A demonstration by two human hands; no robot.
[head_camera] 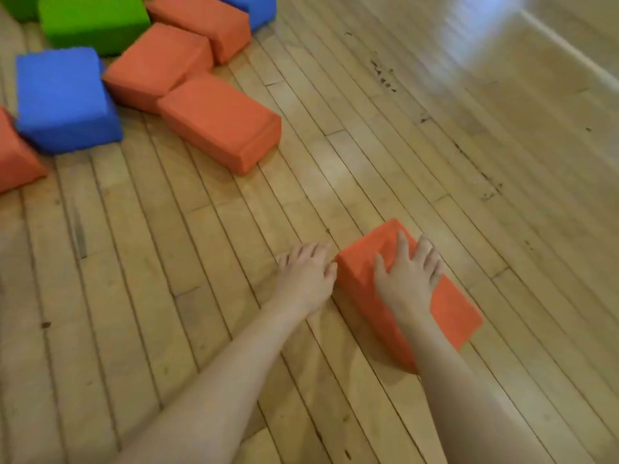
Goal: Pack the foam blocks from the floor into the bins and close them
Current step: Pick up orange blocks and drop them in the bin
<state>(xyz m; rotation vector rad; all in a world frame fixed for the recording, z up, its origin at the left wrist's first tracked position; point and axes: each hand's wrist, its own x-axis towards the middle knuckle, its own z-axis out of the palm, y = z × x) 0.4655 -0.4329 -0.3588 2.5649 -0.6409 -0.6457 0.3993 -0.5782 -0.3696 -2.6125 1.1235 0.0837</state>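
Single head-worn wide-angle view, pitched forward and steeply down at a plank floor [435,145]. Both forearms enter from the bottom edge; the hands are seen close, lower centre. A cluster of foam blocks [217,123] is framed farther off, upper left, cut by the frame edge. Top right is blurred.

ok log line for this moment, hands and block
right hand flat on orange block | left hand beside block's left end | block on wood floor | no bin in view

Soft warm indoor light, glare patch on wooden floor [485,31] upper right, motion blur throughout, wide-angle bending at edges
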